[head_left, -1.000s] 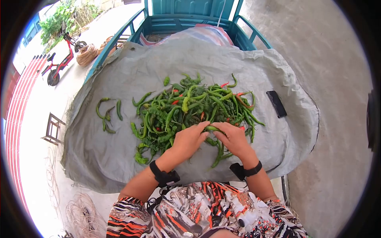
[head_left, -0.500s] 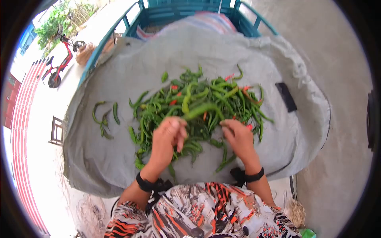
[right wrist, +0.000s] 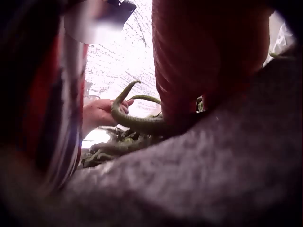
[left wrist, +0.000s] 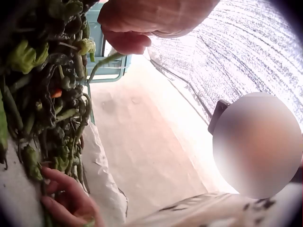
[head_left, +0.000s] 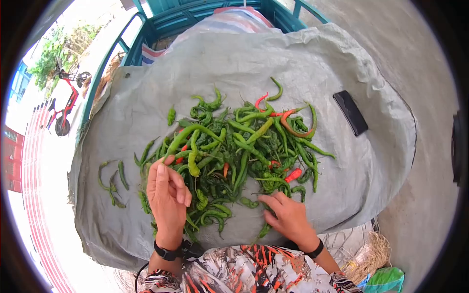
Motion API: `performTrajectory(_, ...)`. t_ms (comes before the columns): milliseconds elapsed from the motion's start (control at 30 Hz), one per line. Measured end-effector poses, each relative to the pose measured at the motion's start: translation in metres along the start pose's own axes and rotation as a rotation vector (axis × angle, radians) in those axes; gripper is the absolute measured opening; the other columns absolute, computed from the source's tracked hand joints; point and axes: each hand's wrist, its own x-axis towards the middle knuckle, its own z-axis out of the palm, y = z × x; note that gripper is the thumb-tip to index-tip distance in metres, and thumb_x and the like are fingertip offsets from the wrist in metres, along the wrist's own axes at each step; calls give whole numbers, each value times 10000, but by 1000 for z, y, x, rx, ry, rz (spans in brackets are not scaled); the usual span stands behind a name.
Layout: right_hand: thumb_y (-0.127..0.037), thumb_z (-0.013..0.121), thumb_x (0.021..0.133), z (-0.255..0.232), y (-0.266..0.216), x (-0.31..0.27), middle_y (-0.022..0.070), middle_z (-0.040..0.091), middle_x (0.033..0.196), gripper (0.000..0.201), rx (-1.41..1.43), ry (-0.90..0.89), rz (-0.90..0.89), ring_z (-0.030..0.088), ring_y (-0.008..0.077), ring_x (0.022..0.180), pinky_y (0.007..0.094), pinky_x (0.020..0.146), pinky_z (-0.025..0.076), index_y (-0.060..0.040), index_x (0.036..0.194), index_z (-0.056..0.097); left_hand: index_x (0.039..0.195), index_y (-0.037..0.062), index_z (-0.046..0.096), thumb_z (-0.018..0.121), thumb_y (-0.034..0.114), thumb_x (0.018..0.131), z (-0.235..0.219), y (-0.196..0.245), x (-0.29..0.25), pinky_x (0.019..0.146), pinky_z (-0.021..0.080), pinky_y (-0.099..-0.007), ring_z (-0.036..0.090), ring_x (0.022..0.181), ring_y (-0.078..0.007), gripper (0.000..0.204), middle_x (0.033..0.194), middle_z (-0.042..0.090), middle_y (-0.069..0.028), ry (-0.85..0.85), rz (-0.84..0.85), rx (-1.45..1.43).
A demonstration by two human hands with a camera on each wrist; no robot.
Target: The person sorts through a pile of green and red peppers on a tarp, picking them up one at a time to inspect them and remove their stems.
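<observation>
My left hand (head_left: 168,200), at the left of the heap, pinches one end of a long green chili pepper (head_left: 195,128) between thumb and forefinger. In the left wrist view this hand (left wrist: 151,21) is at the top, the pepper's end (left wrist: 105,62) jutting below its fingertips. My right hand (head_left: 288,215) is low over the cloth at the near side, thumb and forefinger apart. Right by its fingers lies another green chili pepper (head_left: 264,230), partly hidden under the hand; its curved end (right wrist: 135,123) shows in the right wrist view. Between the hands spreads the heap of green chili peppers (head_left: 234,163).
The heap lies on a grey cloth (head_left: 122,234) over a blue-green cart (head_left: 176,14). A few peppers (head_left: 123,175) lie apart at left. Red chilies (head_left: 293,175) show in the heap. A black phone (head_left: 351,113) lies at right. A striped sheet (head_left: 215,24) is behind.
My left hand has moved left from the middle with the long pepper. My right hand has parted from it and come down toward a pepper at the near side. The head view has shifted.
</observation>
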Motion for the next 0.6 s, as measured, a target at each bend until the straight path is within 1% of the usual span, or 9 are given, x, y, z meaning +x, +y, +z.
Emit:
performTrajectory(133,-120,680,766,11,5,6,39,569,871,375,66,115,-2,596,201,674,337,568,480,-153,1138,641,1388,20,384,443,183,1033,12,3,2,380,351,-200,351,462,-46,395,766,516,-33,128,67,92)
performTrajectory(167,-106,669,770,13,6,5,32,561,852,357,120,146,9,585,182,652,324,561,471,-139,1125,646,1431,31,325,470,126,1013,12,3,-3,403,364,-190,358,493,-32,453,809,527,-31,109,156,132)
performTrajectory(233,-70,666,760,-3,3,9,28,544,834,351,421,66,111,557,137,641,275,559,445,-117,1108,649,1400,8,380,481,103,1002,12,1,-10,436,363,-189,359,510,-27,421,811,525,-16,37,249,252)
performTrajectory(267,-52,665,755,-11,3,15,26,536,825,349,564,36,160,543,115,635,250,558,432,-106,1100,651,1384,-4,408,486,92,996,13,0,-12,452,363,-188,359,519,-25,407,812,524,-9,-6,302,302)
performTrajectory(367,-45,661,800,-17,4,22,-11,501,819,273,650,201,52,458,48,631,205,582,381,-65,1072,655,1263,54,538,531,86,984,7,-2,-18,517,349,-158,400,576,-16,282,856,525,21,-285,90,381)
performTrajectory(433,-61,648,842,-19,1,29,-23,503,822,203,772,266,124,457,38,640,197,595,378,-48,1045,652,1204,50,590,583,89,957,13,-6,-21,550,348,-175,407,606,-26,250,869,527,23,-402,0,403)
performTrajectory(533,-99,611,923,-26,-12,30,-20,532,840,135,982,296,201,467,31,651,195,597,383,-40,1043,627,1178,33,598,546,60,960,17,-15,-17,557,372,-193,447,626,-36,226,891,558,6,-633,120,686)
performTrajectory(567,-108,605,932,-27,-16,32,-14,541,843,138,1035,312,183,471,33,651,195,597,386,-43,1054,619,1197,25,602,588,66,933,19,-17,-14,576,379,-214,442,657,-61,268,973,554,-30,-716,315,768)
performTrajectory(600,-116,600,941,-29,-18,34,-9,550,846,142,1087,329,162,475,34,652,195,596,390,-47,1065,612,1209,22,601,597,69,928,21,-19,-15,584,382,-218,440,659,-69,285,989,546,-38,-729,301,786)
